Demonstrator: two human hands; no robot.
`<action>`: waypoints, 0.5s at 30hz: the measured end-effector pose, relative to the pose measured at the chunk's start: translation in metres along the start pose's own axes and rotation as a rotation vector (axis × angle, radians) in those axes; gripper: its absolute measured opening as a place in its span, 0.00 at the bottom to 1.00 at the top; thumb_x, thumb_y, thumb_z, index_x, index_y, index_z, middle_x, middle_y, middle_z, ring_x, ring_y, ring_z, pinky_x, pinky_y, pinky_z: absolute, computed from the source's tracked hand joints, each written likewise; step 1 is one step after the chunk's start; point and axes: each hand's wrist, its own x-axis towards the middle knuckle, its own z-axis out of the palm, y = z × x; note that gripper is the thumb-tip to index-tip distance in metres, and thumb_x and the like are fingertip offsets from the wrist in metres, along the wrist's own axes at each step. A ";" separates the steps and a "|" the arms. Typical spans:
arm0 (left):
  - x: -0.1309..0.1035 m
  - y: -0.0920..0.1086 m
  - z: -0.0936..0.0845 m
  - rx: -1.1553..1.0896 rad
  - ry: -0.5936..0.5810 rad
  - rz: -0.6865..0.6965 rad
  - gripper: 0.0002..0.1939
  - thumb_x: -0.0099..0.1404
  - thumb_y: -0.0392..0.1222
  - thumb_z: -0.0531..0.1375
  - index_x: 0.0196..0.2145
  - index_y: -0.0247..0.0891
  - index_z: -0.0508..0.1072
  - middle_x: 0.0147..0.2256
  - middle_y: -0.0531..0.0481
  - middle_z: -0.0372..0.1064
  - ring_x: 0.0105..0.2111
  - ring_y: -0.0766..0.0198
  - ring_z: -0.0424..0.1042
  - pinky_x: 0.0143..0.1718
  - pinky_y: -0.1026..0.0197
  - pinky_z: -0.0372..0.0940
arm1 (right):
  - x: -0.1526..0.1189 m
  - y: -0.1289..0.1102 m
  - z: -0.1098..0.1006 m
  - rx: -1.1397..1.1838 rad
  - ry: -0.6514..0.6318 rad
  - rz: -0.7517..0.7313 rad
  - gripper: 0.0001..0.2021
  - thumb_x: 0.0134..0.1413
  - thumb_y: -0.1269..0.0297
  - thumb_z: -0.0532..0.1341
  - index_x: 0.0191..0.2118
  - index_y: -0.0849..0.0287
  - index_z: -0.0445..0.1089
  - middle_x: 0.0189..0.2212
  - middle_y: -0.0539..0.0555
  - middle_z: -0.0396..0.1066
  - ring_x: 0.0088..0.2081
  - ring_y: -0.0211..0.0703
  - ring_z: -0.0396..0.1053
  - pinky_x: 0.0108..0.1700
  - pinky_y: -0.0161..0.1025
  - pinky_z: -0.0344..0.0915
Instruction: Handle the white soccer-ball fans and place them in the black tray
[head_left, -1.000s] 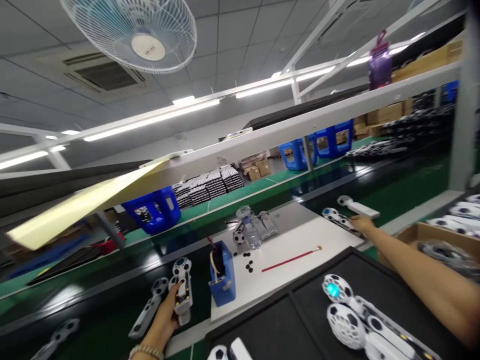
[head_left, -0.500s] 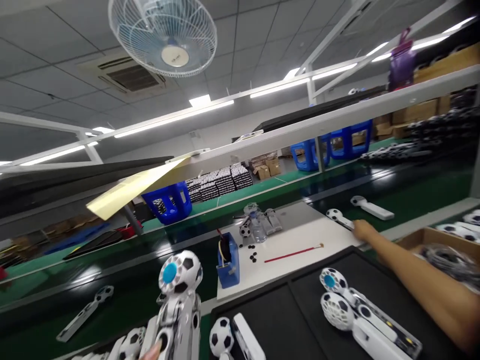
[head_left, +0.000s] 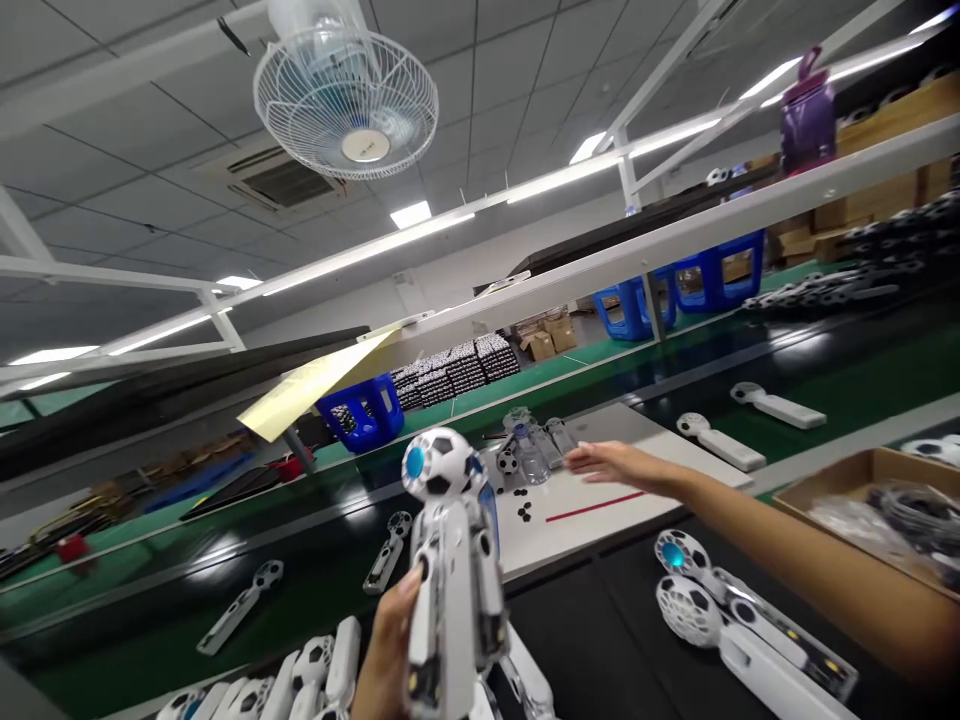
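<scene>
My left hand (head_left: 390, 630) is closed around white handheld fans (head_left: 450, 560) bunched together, with football-patterned heads and a blue disc showing at the top. How many it holds is hard to tell. My right hand (head_left: 607, 462) is held out over the white board (head_left: 637, 430), fingers stretched and nothing in them. Close to its fingertips stand a clear plastic bottle (head_left: 534, 460) and a small football-patterned part (head_left: 508, 461). On the black mat, below my right forearm, lie fan pieces with exposed insides (head_left: 772, 630). A white fan (head_left: 721, 442) rests at the board's right end.
A green conveyor belt (head_left: 315, 600) crosses behind the mat, carrying other fans (head_left: 780, 405). Several fans (head_left: 300, 675) lie in a row at lower left. A cardboard box (head_left: 862, 480) with cables stands right. A metal shelf rail (head_left: 585, 275) runs overhead, with yellow paper (head_left: 322, 385).
My right hand has left the white fan at the board's right end and moved left over the board, fingers open. My left hand has risen to the right with the fans.
</scene>
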 end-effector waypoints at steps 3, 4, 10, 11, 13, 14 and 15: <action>-0.002 0.005 0.065 -0.196 -0.190 -0.096 0.16 0.48 0.51 0.67 0.32 0.37 0.76 0.28 0.51 0.76 0.26 0.62 0.74 0.26 0.65 0.69 | -0.038 -0.067 0.052 0.702 -0.454 -0.239 0.32 0.49 0.40 0.59 0.50 0.62 0.68 0.47 0.61 0.70 0.48 0.50 0.69 0.49 0.45 0.65; -0.004 0.006 0.081 -0.243 -0.220 -0.099 0.14 0.48 0.49 0.67 0.30 0.37 0.76 0.28 0.52 0.75 0.25 0.65 0.73 0.25 0.68 0.67 | -0.051 -0.084 0.064 0.816 -0.372 -0.239 0.28 0.48 0.42 0.61 0.46 0.61 0.69 0.43 0.59 0.72 0.43 0.47 0.71 0.45 0.41 0.67; -0.012 -0.005 0.112 -0.300 -0.376 -0.255 0.13 0.52 0.46 0.66 0.35 0.38 0.77 0.35 0.50 0.77 0.34 0.62 0.75 0.33 0.67 0.69 | -0.093 -0.103 0.072 1.044 0.283 -0.279 0.20 0.43 0.55 0.69 0.39 0.62 0.68 0.31 0.54 0.74 0.30 0.42 0.72 0.32 0.36 0.69; -0.010 -0.009 0.111 -0.289 -0.406 -0.288 0.15 0.53 0.47 0.65 0.38 0.38 0.77 0.37 0.48 0.77 0.38 0.58 0.75 0.36 0.65 0.70 | -0.097 -0.098 0.067 1.034 0.362 -0.274 0.21 0.44 0.54 0.68 0.40 0.62 0.67 0.32 0.55 0.74 0.30 0.44 0.73 0.32 0.38 0.70; -0.005 -0.017 0.109 -0.256 -0.398 -0.294 0.19 0.55 0.47 0.64 0.43 0.37 0.75 0.39 0.45 0.76 0.43 0.55 0.74 0.39 0.62 0.70 | -0.104 -0.089 0.057 0.987 0.479 -0.251 0.22 0.44 0.53 0.68 0.41 0.62 0.66 0.33 0.56 0.74 0.32 0.46 0.74 0.32 0.40 0.71; -0.002 -0.022 0.109 -0.240 -0.368 -0.264 0.21 0.56 0.47 0.63 0.46 0.37 0.73 0.39 0.44 0.76 0.44 0.54 0.73 0.40 0.61 0.70 | -0.107 -0.086 0.054 0.958 0.496 -0.232 0.21 0.44 0.54 0.68 0.41 0.62 0.65 0.33 0.56 0.74 0.31 0.46 0.74 0.31 0.40 0.71; 0.001 -0.026 0.110 -0.228 -0.335 -0.228 0.22 0.56 0.46 0.63 0.48 0.37 0.72 0.40 0.43 0.76 0.44 0.53 0.73 0.40 0.60 0.70 | -0.108 -0.084 0.051 0.933 0.479 -0.207 0.20 0.44 0.56 0.68 0.40 0.62 0.64 0.32 0.56 0.74 0.31 0.45 0.74 0.31 0.39 0.71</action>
